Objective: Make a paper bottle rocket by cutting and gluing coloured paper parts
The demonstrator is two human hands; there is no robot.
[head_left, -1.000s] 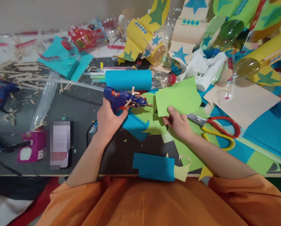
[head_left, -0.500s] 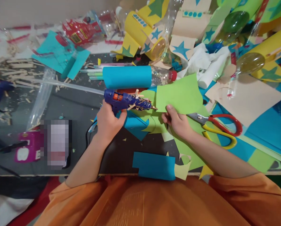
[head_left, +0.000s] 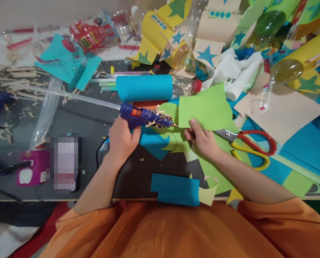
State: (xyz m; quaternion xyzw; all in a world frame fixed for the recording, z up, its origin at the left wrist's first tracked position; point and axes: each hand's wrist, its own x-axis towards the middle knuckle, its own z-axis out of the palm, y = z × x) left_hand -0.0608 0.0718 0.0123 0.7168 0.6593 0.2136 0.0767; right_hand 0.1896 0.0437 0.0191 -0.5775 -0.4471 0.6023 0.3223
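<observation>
My left hand (head_left: 124, 141) is wrapped round a blue hot glue gun (head_left: 146, 117), whose front is crusted with glue and small wood bits. A long clear glue stick (head_left: 90, 100) sticks out of its back. Between thumb and fingers my right hand (head_left: 200, 138) pinches a light green piece of paper (head_left: 207, 107) by its lower edge. The gun's nozzle lies close to that paper's lower left corner; whether they touch I cannot tell. Just beyond, a plastic bottle wrapped in blue paper (head_left: 145, 87) lies on its side, its red cap to the right.
Scissors (head_left: 256, 141) with red and yellow handles lie right of my right hand. A phone (head_left: 66, 163) and a magenta power adapter (head_left: 32, 166) are at left. Wooden sticks (head_left: 20, 82) are scattered behind them. Paper-covered bottle rockets (head_left: 157, 30) crowd the back. A blue paper piece (head_left: 178, 188) lies at the front edge.
The glue gun has tilted slightly, its nozzle a little lower, and my left hand has shifted slightly. My right hand and the green paper have hardly moved.
</observation>
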